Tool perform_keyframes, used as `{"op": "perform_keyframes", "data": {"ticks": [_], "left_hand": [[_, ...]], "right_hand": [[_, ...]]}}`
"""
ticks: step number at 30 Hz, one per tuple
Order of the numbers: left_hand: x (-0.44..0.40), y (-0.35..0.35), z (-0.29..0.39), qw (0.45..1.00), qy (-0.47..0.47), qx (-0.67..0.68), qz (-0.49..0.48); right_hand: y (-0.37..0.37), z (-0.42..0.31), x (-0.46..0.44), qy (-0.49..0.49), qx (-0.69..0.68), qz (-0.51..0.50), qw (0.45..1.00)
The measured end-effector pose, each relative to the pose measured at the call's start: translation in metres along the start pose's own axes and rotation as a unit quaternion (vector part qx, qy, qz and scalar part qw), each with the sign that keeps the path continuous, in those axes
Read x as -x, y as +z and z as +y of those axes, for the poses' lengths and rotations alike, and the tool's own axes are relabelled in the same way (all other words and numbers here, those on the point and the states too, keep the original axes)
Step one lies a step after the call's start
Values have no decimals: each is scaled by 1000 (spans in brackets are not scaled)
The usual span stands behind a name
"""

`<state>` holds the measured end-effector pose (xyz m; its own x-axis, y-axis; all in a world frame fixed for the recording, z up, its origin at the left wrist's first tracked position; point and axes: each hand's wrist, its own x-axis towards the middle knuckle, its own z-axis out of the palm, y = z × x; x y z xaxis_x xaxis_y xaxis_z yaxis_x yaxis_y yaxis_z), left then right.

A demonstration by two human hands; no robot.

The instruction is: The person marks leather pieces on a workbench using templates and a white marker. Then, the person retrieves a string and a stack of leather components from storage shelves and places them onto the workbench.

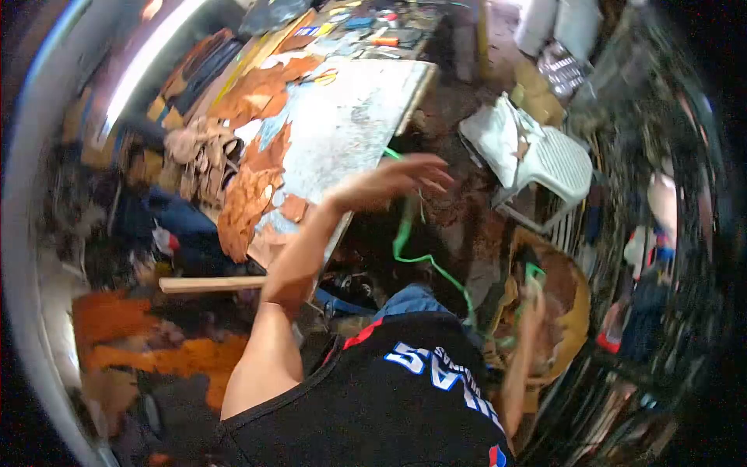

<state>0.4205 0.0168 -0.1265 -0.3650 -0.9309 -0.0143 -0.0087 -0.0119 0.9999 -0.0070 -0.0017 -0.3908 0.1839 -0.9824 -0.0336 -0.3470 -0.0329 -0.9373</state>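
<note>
My left hand is raised over the right edge of the white-topped table, its fingers stretched and apart. A long green strip, like ribbon or tape, passes behind this hand, hangs beside the table and curves down to the right. Lower right, my right hand is blurred and closed around part of the green strip, with a green end sticking up above the fingers. Below that hand is a round, tan container with brownish contents I cannot make out.
Brown leather pieces cover the table's left side, near yellow-handled scissors. Tools and small items crowd its far end. A white plastic chair with a white bag stands to the right. A wooden bar juts out at left.
</note>
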Motion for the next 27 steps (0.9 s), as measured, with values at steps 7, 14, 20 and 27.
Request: {"op": "perform_keyframes", "data": {"ticks": [7,14,20,27], "left_hand": [[14,-10,-16,969,-13,-212,123],[121,-162,-6,801,-104,-508,300],[228,-234,-13,768,-86,-385,505],[377,-253,-54,596,-257,-407,642]], "right_hand": [[166,-291,-33,56,-260,-292,918],[138,-317,-124,44,-84,-365,926],[108,-379,-244,-201,200,-219,934],[137,-427,-412,-359,322,-32,875]]}}
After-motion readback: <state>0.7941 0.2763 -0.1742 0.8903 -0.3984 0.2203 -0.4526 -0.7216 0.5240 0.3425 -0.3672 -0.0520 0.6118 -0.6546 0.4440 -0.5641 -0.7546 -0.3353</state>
